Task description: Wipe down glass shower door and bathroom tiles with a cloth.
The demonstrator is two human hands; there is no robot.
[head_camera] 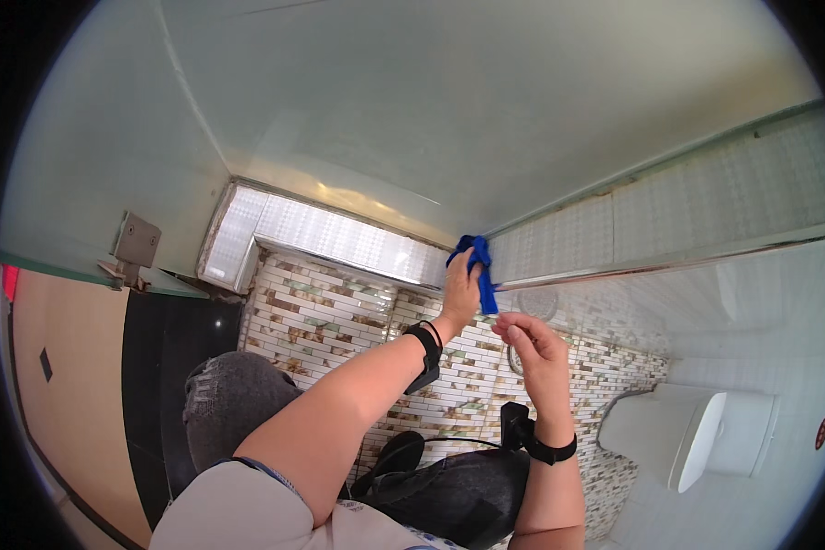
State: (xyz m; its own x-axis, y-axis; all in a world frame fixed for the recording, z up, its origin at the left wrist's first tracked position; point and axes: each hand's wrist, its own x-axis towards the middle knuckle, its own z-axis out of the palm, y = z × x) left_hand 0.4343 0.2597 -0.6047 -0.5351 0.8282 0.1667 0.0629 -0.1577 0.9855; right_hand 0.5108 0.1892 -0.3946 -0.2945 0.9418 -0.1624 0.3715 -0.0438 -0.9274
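My left hand [462, 292] presses a blue cloth [480, 254] into the corner where the greenish glass panels [385, 124] come down to a white tiled ledge [344, 234]. A loose end of the cloth hangs over the ledge's front edge. Just to the right of that end is my right hand [542, 354], its fingers loosely bent and nothing visible in them. Black straps with small devices circle both wrists. Below the hands lies a mosaic floor [316, 295] of white, brown and green strips.
At the right, a white toilet [680, 433] stands by the tiled wall. Metal trim [660, 271] edges the right ledge. A steel hinge [137, 240] is fixed to the left glass. Past a black sill [158, 385] is a beige floor [75, 357]. A round drain cover [515, 359] is partly hidden.
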